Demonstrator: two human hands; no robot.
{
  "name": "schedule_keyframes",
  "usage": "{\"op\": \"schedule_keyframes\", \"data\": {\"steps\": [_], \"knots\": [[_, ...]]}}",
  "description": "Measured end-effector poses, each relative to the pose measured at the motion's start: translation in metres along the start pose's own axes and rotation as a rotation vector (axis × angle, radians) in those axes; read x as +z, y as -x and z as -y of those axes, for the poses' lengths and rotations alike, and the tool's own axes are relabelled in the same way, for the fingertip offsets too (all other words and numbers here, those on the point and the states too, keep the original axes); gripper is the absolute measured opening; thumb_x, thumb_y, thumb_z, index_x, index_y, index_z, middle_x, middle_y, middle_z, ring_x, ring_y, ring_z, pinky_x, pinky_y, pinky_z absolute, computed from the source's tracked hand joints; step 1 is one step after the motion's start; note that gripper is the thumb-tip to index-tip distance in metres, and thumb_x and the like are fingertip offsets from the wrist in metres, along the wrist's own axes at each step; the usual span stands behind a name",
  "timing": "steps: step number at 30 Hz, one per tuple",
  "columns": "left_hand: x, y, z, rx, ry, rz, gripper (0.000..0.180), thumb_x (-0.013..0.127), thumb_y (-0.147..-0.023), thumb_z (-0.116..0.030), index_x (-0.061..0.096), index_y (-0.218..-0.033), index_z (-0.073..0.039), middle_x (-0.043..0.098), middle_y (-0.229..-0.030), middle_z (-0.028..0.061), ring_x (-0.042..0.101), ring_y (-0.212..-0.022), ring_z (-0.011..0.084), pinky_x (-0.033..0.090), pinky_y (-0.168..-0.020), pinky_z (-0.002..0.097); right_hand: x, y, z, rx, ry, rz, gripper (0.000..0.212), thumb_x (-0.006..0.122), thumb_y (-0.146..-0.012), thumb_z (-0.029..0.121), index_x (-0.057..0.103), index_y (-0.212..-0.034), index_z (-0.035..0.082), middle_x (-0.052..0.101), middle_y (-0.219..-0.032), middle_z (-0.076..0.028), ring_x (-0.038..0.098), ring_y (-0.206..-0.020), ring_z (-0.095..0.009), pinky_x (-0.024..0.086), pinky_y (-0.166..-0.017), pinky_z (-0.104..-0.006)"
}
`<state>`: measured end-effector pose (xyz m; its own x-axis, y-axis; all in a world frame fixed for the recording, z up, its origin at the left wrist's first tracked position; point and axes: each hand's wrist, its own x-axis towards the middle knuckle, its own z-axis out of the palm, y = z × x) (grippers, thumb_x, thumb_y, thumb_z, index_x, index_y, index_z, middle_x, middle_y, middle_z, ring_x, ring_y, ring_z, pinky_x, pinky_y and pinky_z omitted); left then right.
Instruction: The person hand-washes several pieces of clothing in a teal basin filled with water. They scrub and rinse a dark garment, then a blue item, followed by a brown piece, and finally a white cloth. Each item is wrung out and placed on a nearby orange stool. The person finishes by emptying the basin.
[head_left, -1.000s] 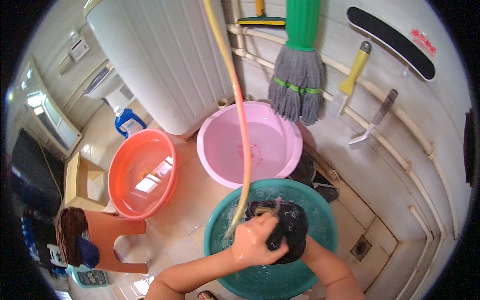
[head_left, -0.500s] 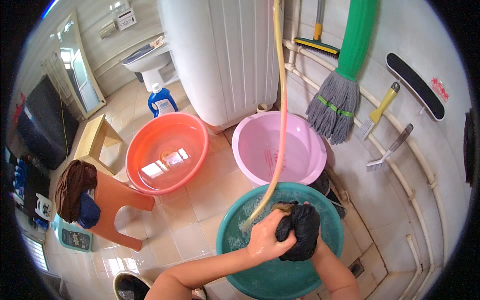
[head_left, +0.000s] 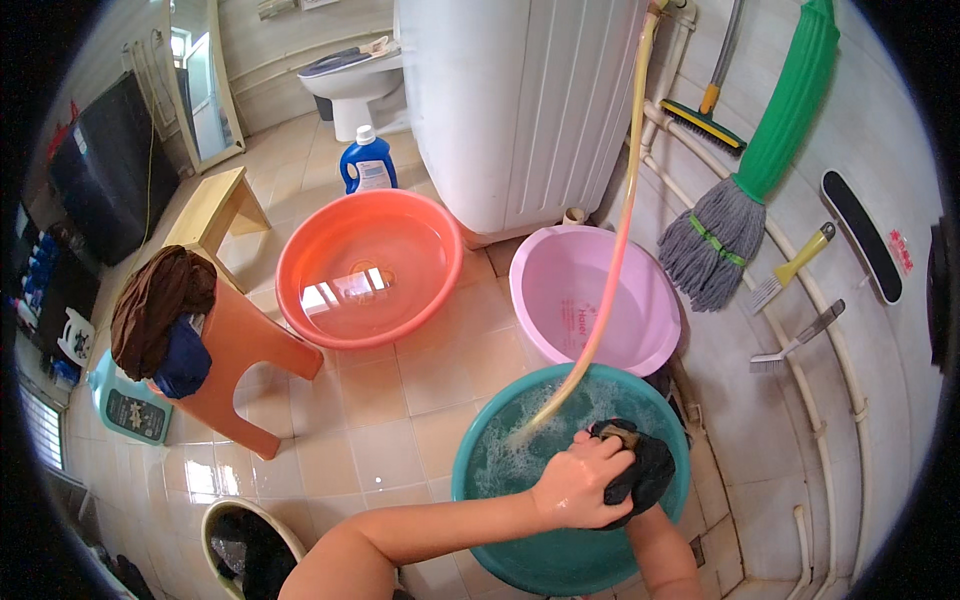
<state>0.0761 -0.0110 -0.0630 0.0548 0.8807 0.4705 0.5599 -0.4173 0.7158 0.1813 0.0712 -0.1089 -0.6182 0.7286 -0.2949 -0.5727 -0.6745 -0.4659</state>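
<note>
A bunched, wet black cloth (head_left: pixel 652 478) is between my two hands, above the water in a teal basin (head_left: pixel 468 470). My left hand (head_left: pixel 588 485) grips its left side with curled fingers. My right hand (head_left: pixel 646 522) clasps the cloth from below and the right; the bundle hides its fingers. A small tan patch shows at the top of the cloth, too unclear to name. A yellowish hose (head_left: pixel 606 325) hangs down into the basin, where the water is foamy around its end.
Behind stand a pink basin (head_left: pixel 545 290) and an orange basin of water (head_left: pixel 370 230). To the left, an orange stool (head_left: pixel 250 350) bears brown and blue cloths. A bucket (head_left: pixel 212 510) holds dark cloth. A mop (head_left: pixel 715 245) and brushes hang on the right wall.
The view has shifted, so the surroundings sit farther right. The black cloth has been turned and squeezed more compactly in my hands, and my left hand now lies over its left side.
</note>
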Motion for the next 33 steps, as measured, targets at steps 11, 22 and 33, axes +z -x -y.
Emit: {"op": "schedule_keyframes", "data": {"steps": [11,22,33], "knots": [[-0.018,0.016,0.012,0.074,0.03,0.211,0.03,0.065,-0.063,-0.021,0.05,-0.082,-0.003,0.051,-0.076,0.0115,0.056,-0.07,0.0313,0.048,-0.057,0.0398,-0.034,0.005,-0.049,-0.024,0.427,0.273,0.046,0.033,-0.094,0.036,0.042,-0.125,0.004,0.051,-0.118,-0.014,0.05,-0.108,-0.027,0.04,-0.095,-0.0409],[-0.04,0.024,0.05,-0.081,0.193,0.293,0.032,0.061,-0.065,-0.019,0.052,-0.091,-0.003,0.056,-0.088,0.0161,0.055,-0.08,0.0379,0.047,-0.068,0.0412,-0.037,-0.006,-0.07,-0.1,0.723,0.486,0.044,0.033,-0.093,0.034,0.042,-0.125,0.005,0.05,-0.118,-0.013,0.05,-0.109,-0.027,0.04,-0.095,-0.04],[-0.087,0.023,0.097,-0.613,0.586,-0.233,0.029,0.054,-0.078,-0.019,0.061,-0.092,0.006,0.062,-0.079,0.0068,0.055,-0.076,0.0134,0.045,-0.071,0.0287,-0.024,-0.008,-0.077,-0.024,0.165,-0.193,0.042,0.036,-0.093,0.034,0.043,-0.125,0.007,0.048,-0.123,-0.009,0.047,-0.113,-0.025,0.037,-0.098,-0.0414]]}}
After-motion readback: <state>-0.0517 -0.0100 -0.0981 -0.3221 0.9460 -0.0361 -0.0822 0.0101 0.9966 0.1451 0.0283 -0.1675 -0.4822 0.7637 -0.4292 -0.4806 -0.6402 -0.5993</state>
